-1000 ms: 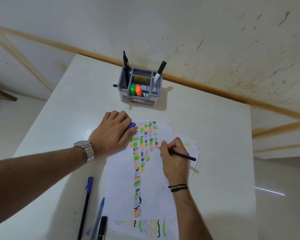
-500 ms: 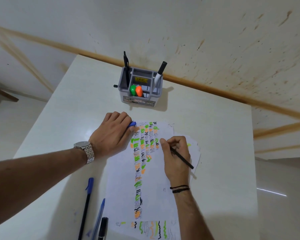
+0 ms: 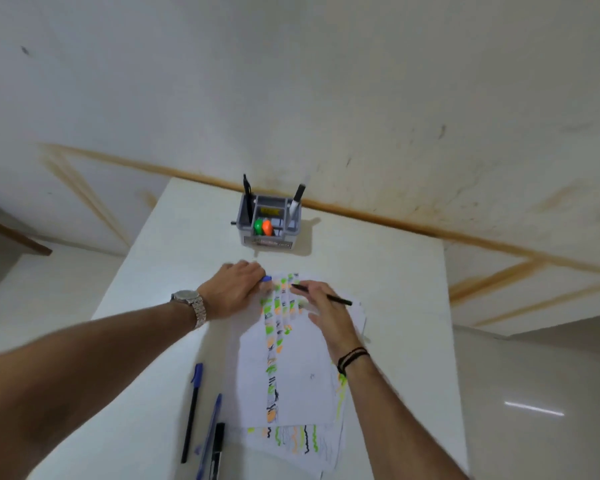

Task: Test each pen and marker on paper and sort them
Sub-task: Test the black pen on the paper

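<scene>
My right hand (image 3: 329, 311) pinches the black pen (image 3: 321, 294) over the scribbled paper (image 3: 291, 372); my left hand (image 3: 238, 289) grips a blue cap (image 3: 266, 278) at its edge; I judge the sheet could skid if that hand lifts.

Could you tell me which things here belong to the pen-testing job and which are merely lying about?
Part of the job:
black pen in right hand
blue cap under left hand
scribbled paper
grey organiser
three pens lying left of the paper

Just there:
wristwatch
black wristbands
</scene>
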`<state>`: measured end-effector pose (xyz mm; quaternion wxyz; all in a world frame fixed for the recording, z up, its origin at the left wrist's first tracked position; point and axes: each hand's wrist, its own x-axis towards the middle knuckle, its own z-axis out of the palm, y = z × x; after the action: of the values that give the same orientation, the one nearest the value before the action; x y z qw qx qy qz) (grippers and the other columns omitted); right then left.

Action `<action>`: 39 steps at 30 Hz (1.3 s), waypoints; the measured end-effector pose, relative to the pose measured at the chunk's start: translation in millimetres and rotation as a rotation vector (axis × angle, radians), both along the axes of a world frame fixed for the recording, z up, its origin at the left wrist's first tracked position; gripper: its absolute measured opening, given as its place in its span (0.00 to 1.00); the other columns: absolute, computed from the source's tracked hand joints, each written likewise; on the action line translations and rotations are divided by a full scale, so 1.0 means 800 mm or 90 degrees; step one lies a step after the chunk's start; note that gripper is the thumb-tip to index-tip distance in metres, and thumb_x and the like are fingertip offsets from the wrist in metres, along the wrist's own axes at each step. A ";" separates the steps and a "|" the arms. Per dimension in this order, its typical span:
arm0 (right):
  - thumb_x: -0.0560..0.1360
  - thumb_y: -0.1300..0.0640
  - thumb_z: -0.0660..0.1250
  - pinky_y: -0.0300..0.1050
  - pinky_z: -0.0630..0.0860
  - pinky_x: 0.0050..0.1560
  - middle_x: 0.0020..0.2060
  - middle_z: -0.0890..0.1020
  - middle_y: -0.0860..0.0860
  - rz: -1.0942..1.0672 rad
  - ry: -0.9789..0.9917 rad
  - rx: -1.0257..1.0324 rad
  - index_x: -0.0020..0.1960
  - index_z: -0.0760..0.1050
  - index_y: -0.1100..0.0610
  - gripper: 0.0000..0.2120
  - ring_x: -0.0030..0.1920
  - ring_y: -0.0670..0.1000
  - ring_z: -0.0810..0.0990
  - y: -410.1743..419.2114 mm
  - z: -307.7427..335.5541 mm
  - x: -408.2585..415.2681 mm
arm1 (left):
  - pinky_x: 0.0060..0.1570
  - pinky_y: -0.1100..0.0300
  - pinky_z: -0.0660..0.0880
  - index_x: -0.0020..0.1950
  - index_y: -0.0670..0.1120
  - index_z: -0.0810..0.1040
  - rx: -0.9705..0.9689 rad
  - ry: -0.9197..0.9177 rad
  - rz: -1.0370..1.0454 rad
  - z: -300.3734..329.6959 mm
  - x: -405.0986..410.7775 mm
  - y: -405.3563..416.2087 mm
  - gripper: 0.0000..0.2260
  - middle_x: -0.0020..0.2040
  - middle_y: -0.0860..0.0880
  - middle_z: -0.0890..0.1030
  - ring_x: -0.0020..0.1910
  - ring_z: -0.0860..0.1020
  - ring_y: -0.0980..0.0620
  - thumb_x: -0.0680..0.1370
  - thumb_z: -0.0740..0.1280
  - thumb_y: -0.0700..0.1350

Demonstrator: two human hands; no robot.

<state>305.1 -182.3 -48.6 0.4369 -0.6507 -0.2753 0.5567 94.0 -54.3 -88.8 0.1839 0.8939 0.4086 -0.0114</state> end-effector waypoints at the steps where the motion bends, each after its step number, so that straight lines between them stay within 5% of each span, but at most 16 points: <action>1: 0.88 0.49 0.59 0.55 0.76 0.70 0.59 0.88 0.46 0.017 0.024 0.016 0.65 0.80 0.57 0.16 0.67 0.45 0.82 -0.002 0.026 -0.002 | 0.57 0.45 0.73 0.57 0.49 0.75 -0.006 0.005 -0.016 0.020 0.001 -0.004 0.25 0.51 0.50 0.77 0.50 0.75 0.46 0.85 0.43 0.60; 6: 0.89 0.53 0.58 0.57 0.81 0.69 0.60 0.88 0.53 0.009 0.076 0.108 0.67 0.80 0.61 0.17 0.67 0.49 0.84 -0.008 0.138 0.015 | 0.49 0.56 0.61 0.53 0.54 0.70 0.054 -0.127 -0.042 0.129 0.028 -0.049 0.17 0.46 0.57 0.73 0.44 0.67 0.53 0.89 0.47 0.60; 13: 0.89 0.55 0.58 0.61 0.78 0.70 0.61 0.87 0.57 0.044 0.073 0.209 0.67 0.80 0.63 0.17 0.67 0.52 0.84 -0.052 0.246 0.077 | 0.45 0.48 0.74 0.53 0.59 0.69 0.087 -0.247 -0.017 0.238 0.077 -0.092 0.14 0.42 0.57 0.76 0.40 0.74 0.53 0.89 0.48 0.61; 25: 0.88 0.56 0.62 0.58 0.81 0.68 0.56 0.89 0.58 0.126 -0.011 0.275 0.61 0.85 0.62 0.15 0.62 0.56 0.87 -0.132 0.328 0.199 | 0.46 0.46 0.74 0.62 0.53 0.76 0.173 -0.222 -0.080 0.348 0.188 -0.189 0.28 0.45 0.54 0.79 0.46 0.76 0.51 0.87 0.43 0.67; 28: 0.86 0.53 0.66 0.60 0.82 0.66 0.53 0.89 0.60 0.138 -0.042 0.294 0.59 0.86 0.62 0.15 0.57 0.58 0.88 -0.140 0.332 0.214 | 0.44 0.45 0.75 0.61 0.51 0.76 0.151 -0.234 -0.076 0.360 0.204 -0.213 0.32 0.44 0.52 0.79 0.43 0.76 0.51 0.85 0.41 0.70; 31: 0.85 0.50 0.67 0.60 0.84 0.62 0.50 0.89 0.60 0.141 -0.043 0.317 0.58 0.87 0.61 0.16 0.52 0.56 0.87 -0.145 0.331 0.210 | 0.41 0.52 0.75 0.57 0.56 0.74 0.104 -0.269 -0.078 0.371 0.209 -0.227 0.13 0.41 0.54 0.80 0.40 0.78 0.53 0.90 0.52 0.58; 35: 0.85 0.52 0.67 0.54 0.84 0.55 0.43 0.87 0.55 0.138 -0.029 0.351 0.59 0.87 0.59 0.14 0.47 0.50 0.84 -0.153 0.324 0.198 | 0.40 0.61 0.72 0.62 0.53 0.79 -0.068 -0.294 -0.068 0.385 0.199 -0.232 0.14 0.40 0.55 0.83 0.38 0.78 0.55 0.91 0.55 0.54; 39: 0.81 0.53 0.74 0.49 0.84 0.50 0.45 0.85 0.50 0.051 0.071 0.279 0.71 0.79 0.52 0.19 0.45 0.48 0.83 -0.147 0.297 0.170 | 0.47 0.49 0.79 0.65 0.59 0.73 -0.157 -0.296 -0.032 0.371 0.171 -0.228 0.09 0.41 0.54 0.85 0.41 0.80 0.51 0.90 0.55 0.56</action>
<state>440.8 -299.7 188.8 0.5598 -0.4974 -0.3905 0.5355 230.6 -237.0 208.1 0.3797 0.8534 0.3288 0.1398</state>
